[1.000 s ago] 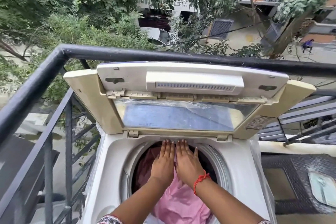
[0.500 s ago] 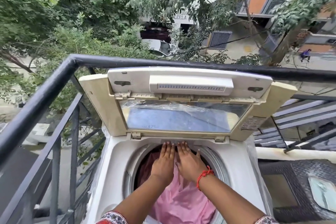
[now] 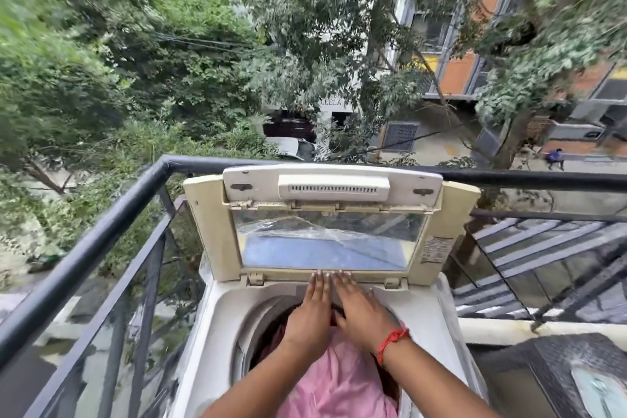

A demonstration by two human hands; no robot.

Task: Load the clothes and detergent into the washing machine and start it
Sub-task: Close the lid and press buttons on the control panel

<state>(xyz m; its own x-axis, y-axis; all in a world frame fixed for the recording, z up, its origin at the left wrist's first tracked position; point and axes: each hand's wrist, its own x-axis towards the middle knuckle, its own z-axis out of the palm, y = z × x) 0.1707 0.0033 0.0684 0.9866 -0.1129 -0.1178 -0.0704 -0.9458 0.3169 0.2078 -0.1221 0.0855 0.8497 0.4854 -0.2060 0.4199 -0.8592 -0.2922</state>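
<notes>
A white top-loading washing machine (image 3: pixel 217 322) stands on a balcony with its cream lid (image 3: pixel 330 224) raised upright. Pink cloth (image 3: pixel 339 380) fills the round drum opening, with darker cloth under it at the far side. My left hand (image 3: pixel 310 317) and my right hand (image 3: pixel 361 310) lie side by side, fingers straight, stretched over the far part of the drum. Their fingertips reach the back rim just under the lid's hinge. A red thread is tied round my right wrist. No detergent is in view.
A black metal railing (image 3: pixel 101 231) runs along the left and behind the machine. Trees, a street and buildings lie far below. At the right is a dark textured surface (image 3: pixel 543 377) and a slatted roof (image 3: pixel 549 268).
The camera has tilted upward, so the machine sits lower in view. Both hands have slid a little farther toward the back rim, still flat and together.
</notes>
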